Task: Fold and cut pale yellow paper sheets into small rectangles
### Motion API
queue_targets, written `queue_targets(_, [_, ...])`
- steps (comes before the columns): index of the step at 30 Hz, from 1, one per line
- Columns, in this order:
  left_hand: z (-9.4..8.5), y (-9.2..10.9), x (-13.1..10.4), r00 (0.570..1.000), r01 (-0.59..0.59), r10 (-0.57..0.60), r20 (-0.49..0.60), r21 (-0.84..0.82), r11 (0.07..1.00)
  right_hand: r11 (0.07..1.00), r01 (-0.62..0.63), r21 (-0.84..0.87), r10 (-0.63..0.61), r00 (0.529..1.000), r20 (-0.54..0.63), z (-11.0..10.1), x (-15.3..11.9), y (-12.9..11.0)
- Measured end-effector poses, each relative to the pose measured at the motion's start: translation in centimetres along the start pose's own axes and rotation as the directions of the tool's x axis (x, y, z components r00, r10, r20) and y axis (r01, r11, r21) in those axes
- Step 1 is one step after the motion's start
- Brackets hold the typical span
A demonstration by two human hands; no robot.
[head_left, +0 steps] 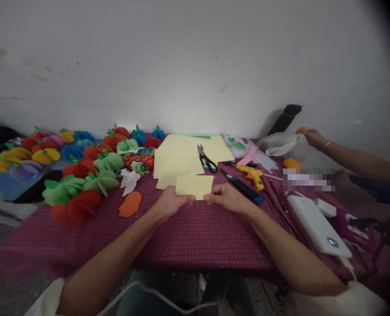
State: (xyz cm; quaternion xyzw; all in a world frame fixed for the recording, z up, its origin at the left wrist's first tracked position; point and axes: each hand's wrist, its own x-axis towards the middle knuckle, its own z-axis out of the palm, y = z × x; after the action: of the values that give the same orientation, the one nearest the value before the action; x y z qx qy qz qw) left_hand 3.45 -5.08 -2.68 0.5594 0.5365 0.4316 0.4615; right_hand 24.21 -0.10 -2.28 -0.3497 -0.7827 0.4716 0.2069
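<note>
A small pale yellow card [195, 186] is held up over the front middle of the table. My left hand [173, 201] pinches its lower left corner, and my right hand [224, 197] pinches the lower right one. Just behind it lie large pale yellow sheets [175, 153], with black-handled scissors [208, 160] resting on top. To the right of the sheets are a yellow glue gun [252, 174] and a black and blue tool [242, 186].
Colourful paper pumpkins [79, 168] crowd the left side, beside orange paper rounds [130, 203] and paper scraps [138, 161]. On the right are a white power bank [318, 224], cables and another person's hand [313, 137] at a clear plastic bag [280, 144].
</note>
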Motion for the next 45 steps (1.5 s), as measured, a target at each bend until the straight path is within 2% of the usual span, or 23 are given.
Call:
queue_targets(3, [-1.9, 0.0, -1.0, 0.994, 0.025, -0.024, -0.102, 0.007, 1.0, 0.999, -0.041, -0.011, 0.041, 0.999, 0.012, -0.6, 0.0, 0.4])
queue_targets(6, [-4.1, 0.1, -2.3, 0.982, 0.044, -0.046, -0.181, -0.013, 0.999, 0.997, -0.071, -0.003, 0.071, 0.996, -0.059, -0.9, 0.1, 0.2])
queue_targets(9, [-5.2, -0.1, -3.6, 0.978, 0.049, -0.062, -0.2, -0.071, 0.996, 0.996, -0.065, 0.067, 0.069, 0.996, -0.057, 0.3, 0.3, -1.2])
queue_targets(14, [-4.4, -0.3, -5.2, 0.992, 0.005, -0.027, -0.12, -0.177, 0.984, 0.98, -0.071, 0.188, 0.05, 0.992, 0.114, 4.5, 0.6, -4.1])
queue_targets(17, [-3.8, -0.5, -5.6, 0.995, 0.018, -0.037, -0.09, -0.202, 0.979, 0.982, -0.034, 0.186, 0.015, 0.995, 0.102, 6.3, 1.0, -4.6])
queue_targets(20, [-3.5, -0.9, -5.9, 0.994, 0.029, -0.051, -0.097, -0.21, 0.977, 0.988, -0.003, 0.153, -0.007, 0.998, 0.067, 7.1, 1.3, -4.4])
queue_targets(24, [-3.9, -1.2, -6.2, 0.988, 0.073, -0.095, -0.121, -0.173, 0.982, 0.993, 0.015, 0.113, -0.022, 0.998, 0.066, 7.1, 1.4, -4.1])
queue_targets(28, [-6.2, -1.4, -6.9, 0.985, 0.087, -0.1, -0.137, -0.096, 0.991, 0.994, 0.011, 0.111, -0.014, 0.999, 0.029, 5.7, 1.0, -3.9])
queue_targets(30, [-7.6, -1.6, -7.4, 0.968, 0.065, -0.093, -0.235, -0.124, 0.99, 0.99, -0.004, 0.143, 0.006, 1.0, -0.013, 4.9, 0.8, -3.9])
queue_targets(32, [-8.3, -1.8, -7.9, 0.928, 0.057, -0.124, -0.352, -0.194, 0.979, 0.983, 0.0, 0.185, 0.012, 0.998, -0.065, 4.5, 0.7, -4.0])
queue_targets(34, [-7.7, -1.7, -8.4, 0.924, 0.058, -0.163, -0.347, -0.292, 0.955, 0.975, 0.017, 0.221, 0.006, 0.995, -0.103, 4.9, 0.8, -4.2])
queue_targets(37, [-5.1, -1.4, -8.8, 0.975, 0.062, -0.143, -0.169, -0.414, 0.908, 0.963, 0.033, 0.267, -0.006, 0.995, -0.099, 6.7, 1.2, -4.8])
queue_targets(38, [-4.1, -1.4, -8.8, 0.98, 0.065, -0.141, -0.143, -0.439, 0.896, 0.958, 0.039, 0.285, -0.015, 0.996, -0.086, 7.4, 1.3, -5.1])
queue_targets(41, [-1.7, -1.6, -8.6, 0.966, 0.011, -0.132, -0.222, -0.476, 0.879, 0.942, 0.062, 0.33, -0.048, 0.998, -0.049, 9.2, 1.8, -5.6])
queue_targets(45, [-0.8, -2.3, -8.3, 0.942, -0.042, -0.12, -0.313, -0.464, 0.885, 0.933, 0.075, 0.352, -0.067, 0.997, -0.034, 10.2, 2.0, -5.8])
